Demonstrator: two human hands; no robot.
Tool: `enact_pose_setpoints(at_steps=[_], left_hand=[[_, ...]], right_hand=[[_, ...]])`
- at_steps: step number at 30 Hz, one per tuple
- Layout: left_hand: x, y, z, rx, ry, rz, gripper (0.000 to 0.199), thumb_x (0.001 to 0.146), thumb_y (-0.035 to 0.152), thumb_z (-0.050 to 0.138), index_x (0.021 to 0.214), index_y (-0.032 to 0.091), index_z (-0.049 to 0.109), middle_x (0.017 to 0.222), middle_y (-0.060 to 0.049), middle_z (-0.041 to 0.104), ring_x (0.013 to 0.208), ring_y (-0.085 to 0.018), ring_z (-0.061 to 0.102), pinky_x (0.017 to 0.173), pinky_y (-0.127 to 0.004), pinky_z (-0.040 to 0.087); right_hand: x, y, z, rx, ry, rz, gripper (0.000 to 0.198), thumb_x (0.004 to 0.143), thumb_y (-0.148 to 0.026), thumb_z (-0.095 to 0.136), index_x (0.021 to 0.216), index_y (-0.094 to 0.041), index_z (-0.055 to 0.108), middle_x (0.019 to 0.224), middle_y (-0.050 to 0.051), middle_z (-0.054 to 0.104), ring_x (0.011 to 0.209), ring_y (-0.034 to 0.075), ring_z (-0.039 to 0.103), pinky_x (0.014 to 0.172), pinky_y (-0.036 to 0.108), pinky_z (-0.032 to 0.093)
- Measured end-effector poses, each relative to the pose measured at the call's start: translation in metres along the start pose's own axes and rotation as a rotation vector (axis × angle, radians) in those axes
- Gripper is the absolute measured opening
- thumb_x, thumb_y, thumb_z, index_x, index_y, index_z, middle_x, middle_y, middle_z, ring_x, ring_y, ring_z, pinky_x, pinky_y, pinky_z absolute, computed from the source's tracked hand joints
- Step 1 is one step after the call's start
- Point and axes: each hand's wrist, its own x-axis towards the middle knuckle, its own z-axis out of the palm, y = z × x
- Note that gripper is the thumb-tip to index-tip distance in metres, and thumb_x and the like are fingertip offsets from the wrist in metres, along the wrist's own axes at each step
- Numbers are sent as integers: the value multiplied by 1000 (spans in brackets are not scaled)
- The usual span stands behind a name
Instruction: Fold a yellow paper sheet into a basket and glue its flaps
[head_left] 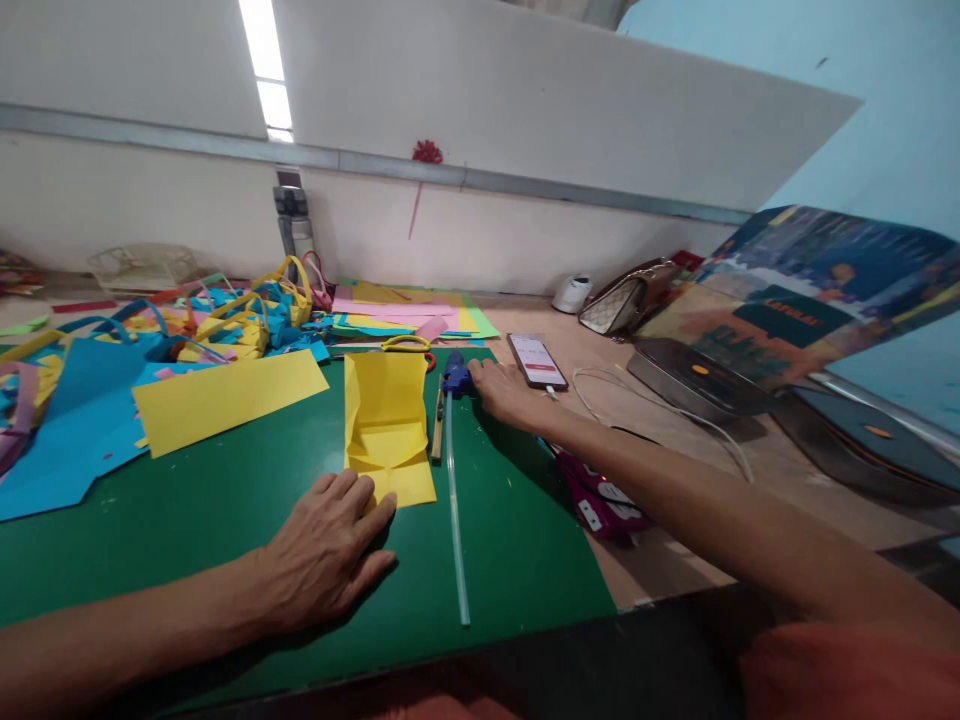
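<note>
My left hand point(337, 535) lies palm down at the near end of a folded yellow paper point(386, 395), its fingers resting on the lower edge and the thumb spread to the side. The paper is creased across, and its upper part stands partly raised. Farther off, my right hand point(504, 390) has its fingers closed at the handle of a blue glue gun point(456, 374); the fingertips are partly hidden. A long clear glue stick point(456, 530) runs from the gun's back end toward me. Just left of the gun lies a narrow brown-and-dark tool point(437, 425), whose kind I cannot make out.
A flat yellow sheet point(232, 400) and paper baskets point(240, 325) lie leftward on the green board point(225, 540). Scissors point(407, 344) lie behind the folded paper. A phone point(536, 361), its cable, and a purple power strip point(592, 500) sit under or beside my right arm.
</note>
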Motion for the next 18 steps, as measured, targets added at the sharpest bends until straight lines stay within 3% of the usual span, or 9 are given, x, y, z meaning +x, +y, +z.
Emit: enact_pose_setpoints(at_steps=[7, 11, 15, 18], left_hand=[[0, 3, 0, -53, 8, -20, 36, 88, 39, 37, 118, 20, 43, 94, -8, 47, 84, -23, 39, 73, -40, 35], [0, 3, 0, -64, 32, -16, 36, 88, 37, 40, 119, 19, 43, 93, -8, 48, 82, -22, 40, 72, -39, 35], [0, 2, 2, -104, 76, 6, 36, 87, 34, 43, 119, 18, 42, 92, -7, 49, 81, -21, 42, 72, -38, 36], [1, 3, 6, -101, 148, 4, 32, 87, 32, 44, 116, 19, 46, 90, -7, 51, 81, -21, 44, 70, -37, 37]], right_hand=[[11, 29, -27, 103, -22, -8, 34, 86, -34, 50, 115, -17, 51, 113, 8, 56, 95, 18, 56, 80, 39, 47], [24, 70, -42, 191, 34, 32, 40, 85, -15, 42, 124, -8, 46, 116, 17, 58, 102, 22, 56, 82, 31, 43], [35, 109, -37, 257, 20, 50, 43, 83, -10, 41, 126, -9, 43, 108, 13, 64, 97, 19, 58, 81, 28, 44], [41, 129, -22, 256, 0, 62, 34, 86, -22, 47, 120, -15, 48, 112, 10, 59, 97, 18, 57, 84, 34, 45]])
